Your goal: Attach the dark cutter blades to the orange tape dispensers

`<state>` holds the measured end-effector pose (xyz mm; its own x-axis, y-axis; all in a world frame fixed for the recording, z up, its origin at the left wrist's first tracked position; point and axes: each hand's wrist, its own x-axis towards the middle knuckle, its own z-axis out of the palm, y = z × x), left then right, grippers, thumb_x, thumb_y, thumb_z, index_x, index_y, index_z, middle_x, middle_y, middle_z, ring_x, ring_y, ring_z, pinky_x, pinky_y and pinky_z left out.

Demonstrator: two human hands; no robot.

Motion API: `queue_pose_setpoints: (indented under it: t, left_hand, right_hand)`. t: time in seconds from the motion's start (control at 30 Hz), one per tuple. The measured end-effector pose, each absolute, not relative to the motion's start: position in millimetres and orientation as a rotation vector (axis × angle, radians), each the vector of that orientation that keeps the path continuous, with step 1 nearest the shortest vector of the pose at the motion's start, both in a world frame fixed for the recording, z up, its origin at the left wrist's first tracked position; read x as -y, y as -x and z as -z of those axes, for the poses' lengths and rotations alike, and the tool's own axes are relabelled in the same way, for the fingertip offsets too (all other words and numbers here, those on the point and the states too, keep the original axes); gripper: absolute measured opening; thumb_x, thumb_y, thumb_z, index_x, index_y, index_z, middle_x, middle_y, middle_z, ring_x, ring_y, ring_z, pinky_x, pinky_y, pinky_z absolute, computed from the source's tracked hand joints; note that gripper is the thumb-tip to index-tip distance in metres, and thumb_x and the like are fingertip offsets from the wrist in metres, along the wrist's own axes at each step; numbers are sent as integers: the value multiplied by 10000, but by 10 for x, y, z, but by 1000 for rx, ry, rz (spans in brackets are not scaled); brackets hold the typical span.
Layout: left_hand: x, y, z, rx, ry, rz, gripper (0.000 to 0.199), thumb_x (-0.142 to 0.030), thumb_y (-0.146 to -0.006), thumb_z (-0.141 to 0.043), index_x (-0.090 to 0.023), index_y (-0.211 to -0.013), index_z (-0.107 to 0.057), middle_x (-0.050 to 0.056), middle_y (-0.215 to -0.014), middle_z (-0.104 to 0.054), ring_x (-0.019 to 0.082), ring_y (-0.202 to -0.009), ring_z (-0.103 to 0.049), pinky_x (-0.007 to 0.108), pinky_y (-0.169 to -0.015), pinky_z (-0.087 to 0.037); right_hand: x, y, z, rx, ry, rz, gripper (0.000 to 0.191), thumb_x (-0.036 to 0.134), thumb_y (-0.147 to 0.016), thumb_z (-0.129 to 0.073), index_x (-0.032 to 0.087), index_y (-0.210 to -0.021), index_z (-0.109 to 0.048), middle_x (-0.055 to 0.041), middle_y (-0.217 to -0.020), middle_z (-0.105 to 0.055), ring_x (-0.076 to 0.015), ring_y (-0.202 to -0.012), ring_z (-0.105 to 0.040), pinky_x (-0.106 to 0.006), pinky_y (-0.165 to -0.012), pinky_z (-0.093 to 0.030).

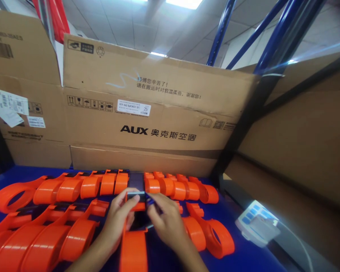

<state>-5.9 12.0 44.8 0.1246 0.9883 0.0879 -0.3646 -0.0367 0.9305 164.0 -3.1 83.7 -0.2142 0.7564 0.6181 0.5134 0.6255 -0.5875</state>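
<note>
In front of me my left hand (119, 209) is closed around the upper end of an orange plastic tape dispenser (134, 251). Its thumb presses on a black piece with a pale toothed strip along the edge. The dispenser's wide round part hangs toward me. My right hand (166, 217) is closed, pinching a small dark blue object (150, 200) against the right side of that black piece. Its kind I cannot make out. More orange dispensers lie in rows on both sides; those on the left (47, 241) have black pieces at their ends, while those on the right (219, 238) show bare orange ends.
Dispensers stand on a blue surface (238, 260). Behind it rises a cardboard wall (164, 113) printed with AUX. A dark rack post (240, 117) slants up at the right. A white power strip (256, 223) with a plug and cable sits at the right edge.
</note>
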Motion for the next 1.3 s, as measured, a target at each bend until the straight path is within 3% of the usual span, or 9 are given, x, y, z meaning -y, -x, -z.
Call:
queue_pose_setpoints:
  t: [0.13,0.27,0.43,0.6,0.83,1.1,1.3]
  left_hand:
    - [-74,76,-526,-800,-1002,-1312,415,-557,-827,-736,-196,-1022,-678,-85,-382,-463,71,-290,-292,197,-354,-217]
    - [-86,87,-554,-838,-943,-1383,357,-534,-818,-756,-212,-926,-648,-107,-379,-398,62,-325,-289,186,-378,-218]
    - [-135,81,-517,-866,-956,-1376,319,-511,-853,-729,-212,-919,-639,-101,-413,-431,64,-336,-327,187,-388,-244]
    - [-102,65,-471,-883,-992,-1369,312,-506,-864,-723,-207,-896,-639,-95,-432,-434,64,-351,-333,187,-391,-245]
    - [-99,63,-472,-894,-1006,-1345,334,-520,-865,-719,-205,-944,-639,-105,-410,-398,74,-345,-317,189,-383,-241]
    - [-104,52,-474,-910,-1063,-1340,372,-530,-876,-704,-199,-1039,-661,-103,-443,-417,68,-355,-316,186,-374,-234]
    - [-131,53,-379,-927,-1105,-1314,409,-546,-869,-707,-194,-1074,-674,-105,-445,-412,68,-355,-333,176,-363,-238]
  right_hand:
    - [-1,-1684,-868,1704,1036,-422,324,347,-1040,-467,186,-920,-721,-49,-810,-726,-195,-724,-670,-258,-645,-521]
    - [-111,-1699,-771,1625,1104,-415,315,358,-1022,-491,175,-896,-714,-43,-773,-709,-193,-709,-647,-254,-621,-507]
    - [-172,-1691,-650,1665,1186,-340,231,157,-879,-527,191,-1007,-717,-29,-799,-727,-189,-658,-641,-264,-613,-497]
    - [-146,-1701,-659,1834,1309,-168,247,49,-743,-531,205,-862,-680,-25,-803,-707,-202,-718,-656,-288,-700,-496]
    - [-142,-1703,-602,1908,1387,-122,271,-29,-731,-510,206,-765,-641,-47,-789,-680,-214,-766,-670,-292,-718,-500]
    - [-107,-1678,-718,1885,1222,-196,246,9,-808,-521,201,-847,-670,-35,-835,-679,-199,-765,-650,-281,-681,-489]
    - [12,-1660,-854,1848,960,-282,246,173,-990,-541,229,-1190,-672,-55,-1008,-699,-197,-861,-673,-301,-773,-540]
